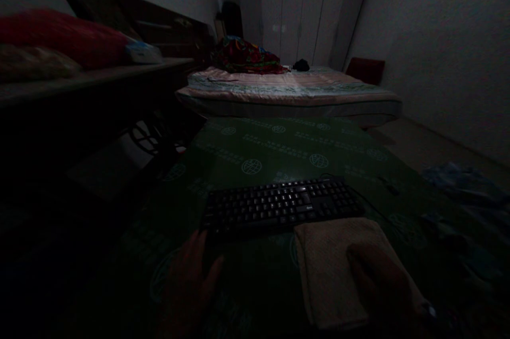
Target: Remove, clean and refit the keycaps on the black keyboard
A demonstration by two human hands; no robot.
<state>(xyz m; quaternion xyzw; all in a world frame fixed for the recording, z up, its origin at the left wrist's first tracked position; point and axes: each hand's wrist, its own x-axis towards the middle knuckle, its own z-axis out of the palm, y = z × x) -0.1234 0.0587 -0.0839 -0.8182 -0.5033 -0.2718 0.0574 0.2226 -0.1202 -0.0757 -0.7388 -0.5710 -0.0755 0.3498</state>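
On the worktop [295, 149], we see the keyboard [274, 204] uncovered and the cloth [324, 256] already folded at its near edge. Our left hand [187, 272], fingers [198, 243] loose, is at the keyboard's near left corner; our right hand [378, 278] rests on the cloth, whether grasping we cannot tell.

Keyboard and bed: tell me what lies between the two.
In the head view, a stretch of green tabletop, printed with pale globes and lettering, lies between the keyboard and the bed.

The right hand [376, 278] apparently rests on cloth [324, 264] beside a keyboard [274, 204].
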